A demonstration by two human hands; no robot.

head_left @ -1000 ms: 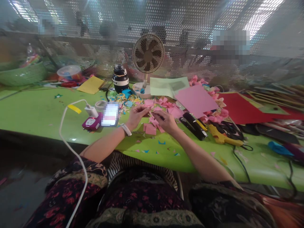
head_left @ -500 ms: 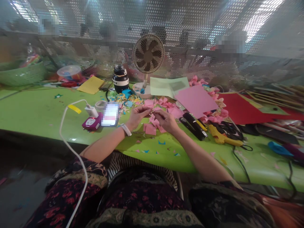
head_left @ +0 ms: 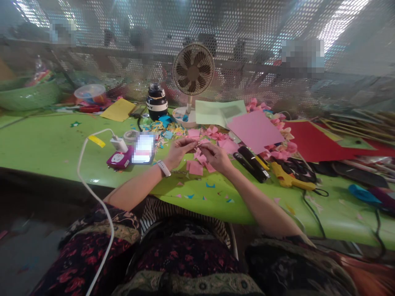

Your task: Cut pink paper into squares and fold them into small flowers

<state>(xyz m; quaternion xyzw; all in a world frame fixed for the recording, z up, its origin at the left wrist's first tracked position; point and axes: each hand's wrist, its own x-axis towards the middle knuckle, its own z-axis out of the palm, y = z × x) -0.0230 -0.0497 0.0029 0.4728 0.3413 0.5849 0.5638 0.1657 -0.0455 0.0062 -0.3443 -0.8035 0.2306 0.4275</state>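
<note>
My left hand (head_left: 180, 152) and my right hand (head_left: 216, 156) meet over the middle of the green table (head_left: 86, 144). Thumb and fingers of both are pinched, tips almost touching. Whatever sits between the fingertips is too small to make out. Below and around them lie cut pink paper pieces (head_left: 195, 167), some flat, some folded or crumpled. A black stapler (head_left: 251, 164) is right of my right hand. Left of my left hand lies a phone (head_left: 143, 149) with a lit screen.
Behind my hands stand a small fan (head_left: 193, 70) and a black bottle (head_left: 156, 105). Pink sheet (head_left: 254, 130), red paper (head_left: 317, 144) and a yellow glue gun (head_left: 286, 177) lie to the right. A white cable (head_left: 92, 183) runs from a charger (head_left: 119, 144) over the table's front edge.
</note>
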